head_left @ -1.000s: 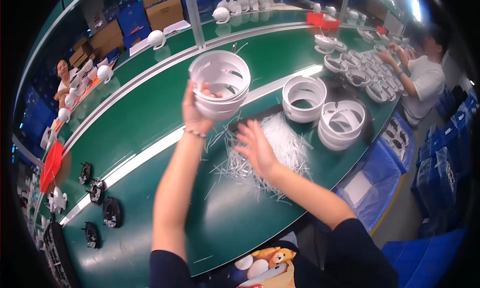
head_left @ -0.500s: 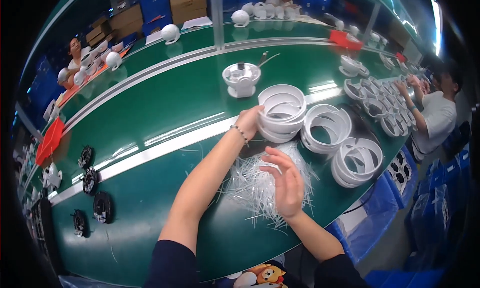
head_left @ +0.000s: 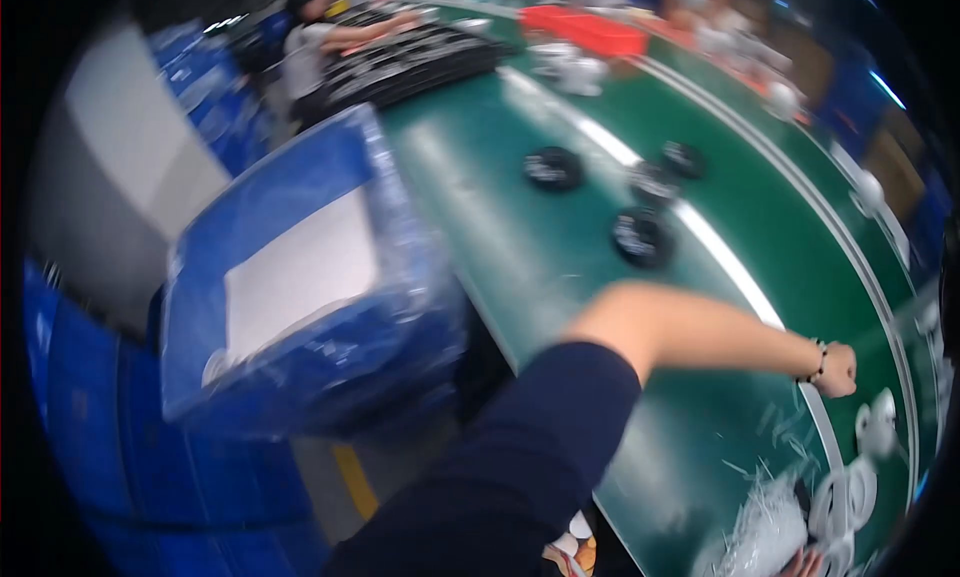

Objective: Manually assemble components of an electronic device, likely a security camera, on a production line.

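Note:
My left hand point(head_left: 837, 371), with a beaded bracelet at its wrist, reaches far right over the green bench. Its fingers look curled in, and whatever they may hold is hidden. Just below it stands a white round-bodied assembly point(head_left: 878, 427), apart from the hand and blurred. White plastic rings point(head_left: 842, 499) sit at the lower right. Beside them lies a heap of clear thin strips point(head_left: 765, 527). At the bottom edge only the fingers of my right hand point(head_left: 803, 564) show, slightly apart, close to the strips and rings; the rest is out of view.
Black round parts point(head_left: 643, 237) lie on the bench point(head_left: 480, 207). A blue bin lined with clear plastic point(head_left: 410, 327) stands left of the bench edge. Farther off are a red tray point(head_left: 585, 32), a black rack point(head_left: 430, 62) and a person reaching over it. Blue crates point(head_left: 80, 397) stand at left.
The view has swung left, bringing in the lined bin and black rack. My left hand has come off the stack of white rings. My right hand has mostly left the picture.

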Tool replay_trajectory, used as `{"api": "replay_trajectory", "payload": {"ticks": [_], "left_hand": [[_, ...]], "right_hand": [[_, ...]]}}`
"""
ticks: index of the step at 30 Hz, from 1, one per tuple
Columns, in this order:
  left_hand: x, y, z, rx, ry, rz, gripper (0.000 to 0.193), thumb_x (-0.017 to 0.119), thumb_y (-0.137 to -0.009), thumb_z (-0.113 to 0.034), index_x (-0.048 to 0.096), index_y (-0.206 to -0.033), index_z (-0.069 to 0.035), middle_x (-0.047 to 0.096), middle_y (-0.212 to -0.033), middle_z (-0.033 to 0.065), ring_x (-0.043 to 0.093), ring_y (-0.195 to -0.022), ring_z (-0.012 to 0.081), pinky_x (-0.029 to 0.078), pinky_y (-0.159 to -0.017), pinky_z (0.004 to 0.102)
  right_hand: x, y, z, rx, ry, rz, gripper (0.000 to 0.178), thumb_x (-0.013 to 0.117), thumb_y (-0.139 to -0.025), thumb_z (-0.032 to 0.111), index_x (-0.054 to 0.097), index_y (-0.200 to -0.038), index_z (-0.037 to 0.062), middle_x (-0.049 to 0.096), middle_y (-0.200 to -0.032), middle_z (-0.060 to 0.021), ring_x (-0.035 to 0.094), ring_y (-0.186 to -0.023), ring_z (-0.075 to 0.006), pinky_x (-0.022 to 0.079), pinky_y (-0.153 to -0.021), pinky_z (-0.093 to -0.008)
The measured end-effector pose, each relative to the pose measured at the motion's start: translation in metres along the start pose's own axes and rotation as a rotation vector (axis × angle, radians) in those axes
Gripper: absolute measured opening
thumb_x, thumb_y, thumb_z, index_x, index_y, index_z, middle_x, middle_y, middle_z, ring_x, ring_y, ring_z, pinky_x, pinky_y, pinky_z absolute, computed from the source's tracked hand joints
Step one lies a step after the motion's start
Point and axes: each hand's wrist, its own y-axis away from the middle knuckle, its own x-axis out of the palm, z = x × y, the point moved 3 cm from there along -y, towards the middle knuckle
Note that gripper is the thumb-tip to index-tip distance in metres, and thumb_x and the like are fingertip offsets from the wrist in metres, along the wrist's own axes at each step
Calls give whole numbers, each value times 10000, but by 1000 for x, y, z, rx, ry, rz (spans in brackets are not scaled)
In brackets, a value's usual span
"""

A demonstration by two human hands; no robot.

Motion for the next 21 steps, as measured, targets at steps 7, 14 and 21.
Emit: {"api": "replay_trajectory", "payload": {"ticks": [7,14,21], "left_hand": [[-269,479,-89,-641,-902,-280,441,578,-742,-431,597,-775,9,602,-721,146,579,-664,228,460,-581,325],[-149,885,-88,-2134,-32,-304,686,617,-596,-638,622,-809,14,626,-817,121,620,-703,185,508,-596,269],[-68,1023,1,-1664,-324,390,144,552,-714,-135,598,-773,-12,594,-654,121,580,-575,223,477,-537,363]], "right_hand": [[63,-13,59,-656,-71,332,441,415,-774,227,478,-1025,-129,465,-1051,-298,476,-979,-383,395,-849,-454],[139,-24,113,-632,-6,642,406,455,-801,266,492,-1013,-78,447,-1066,-294,503,-947,-391,473,-768,-432],[163,-13,80,-691,-408,681,402,468,-781,331,471,-1047,30,376,-1149,-237,470,-969,-411,427,-791,-501]]}}
